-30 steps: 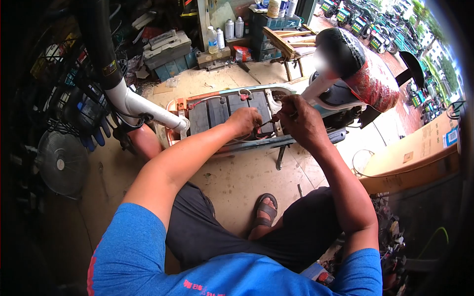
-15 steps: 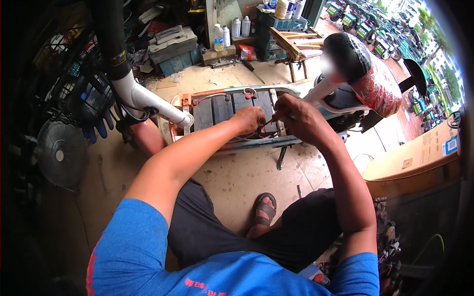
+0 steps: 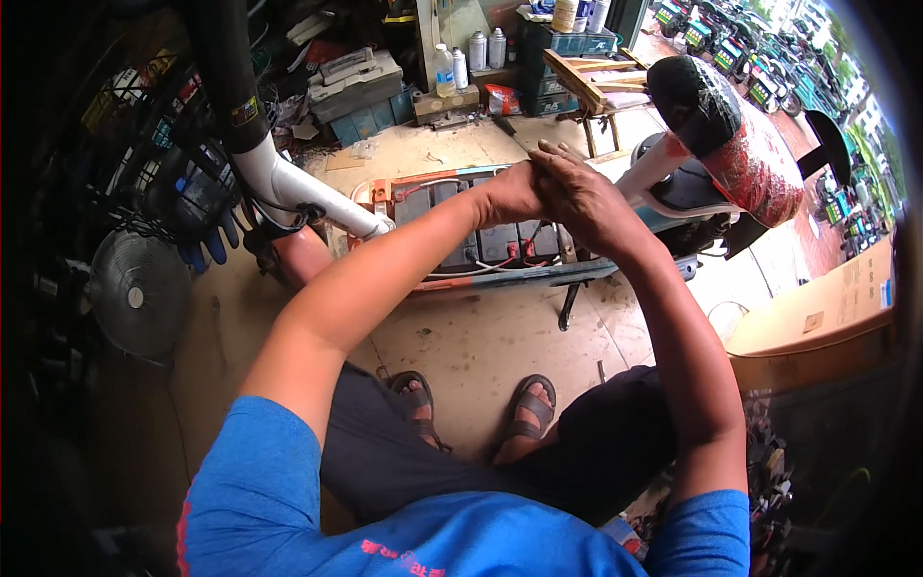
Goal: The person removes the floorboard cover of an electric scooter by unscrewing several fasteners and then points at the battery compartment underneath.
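Both my hands meet above the open battery compartment [image 3: 481,281] of an electric scooter. My left hand [image 3: 510,195] touches my right, its fingers hidden, so I cannot see whether anything is in them. My right hand [image 3: 588,204] lies with its fingers stretched out, their tips over the left hand. Below are several dark grey batteries [image 3: 497,242] set side by side in the compartment. Red terminal connectors [image 3: 513,252] with wires show just beneath my hands. A white cable runs along the near side of the batteries.
The scooter's white steering tube [image 3: 317,205] rises at left, its torn, wrapped seat [image 3: 716,120] at right. A fan [image 3: 139,293] stands at far left, a cardboard box [image 3: 817,303] at right. Spray cans [image 3: 478,48], a toolbox [image 3: 356,87] and a long dark-handled tool [image 3: 507,128] are beyond.
My hands have lifted away from the red connectors and come together. My right fingers have straightened over the left hand. The view has shifted slightly, and my second foot now shows.
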{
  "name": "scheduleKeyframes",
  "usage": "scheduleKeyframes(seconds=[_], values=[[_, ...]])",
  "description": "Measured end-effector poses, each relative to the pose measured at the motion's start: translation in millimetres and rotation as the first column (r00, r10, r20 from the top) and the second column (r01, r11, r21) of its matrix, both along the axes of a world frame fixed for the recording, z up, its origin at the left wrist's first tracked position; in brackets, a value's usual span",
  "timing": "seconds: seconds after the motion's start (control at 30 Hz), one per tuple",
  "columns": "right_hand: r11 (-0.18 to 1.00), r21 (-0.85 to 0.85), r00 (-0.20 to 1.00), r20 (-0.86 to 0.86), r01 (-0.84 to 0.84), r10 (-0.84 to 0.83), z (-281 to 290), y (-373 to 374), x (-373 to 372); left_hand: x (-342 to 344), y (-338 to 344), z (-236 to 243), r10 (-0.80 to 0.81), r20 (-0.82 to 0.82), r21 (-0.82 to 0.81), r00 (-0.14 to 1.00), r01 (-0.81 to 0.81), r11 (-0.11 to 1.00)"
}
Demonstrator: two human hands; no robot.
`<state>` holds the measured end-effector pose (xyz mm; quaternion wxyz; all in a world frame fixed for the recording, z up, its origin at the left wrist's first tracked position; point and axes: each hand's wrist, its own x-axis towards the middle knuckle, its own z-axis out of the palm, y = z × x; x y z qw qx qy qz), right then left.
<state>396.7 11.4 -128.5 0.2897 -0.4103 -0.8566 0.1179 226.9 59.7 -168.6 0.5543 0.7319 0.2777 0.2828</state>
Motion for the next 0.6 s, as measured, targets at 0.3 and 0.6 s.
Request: scheduleKeyframes(seconds=[0.3,0.6], values=[[0.983,-0.086,0.986,-0.011,0.163,-0.164,8,-9,-15,20,-17,-51,0.132,-0.117,0.669,0.984,-0.02,0.743],[0.977,0.098,0.97,0.137,0.189,-0.201,-2,25,-28,18,41,-44,-0.372,-0.183,0.29,0.91,0.412,0.864]])
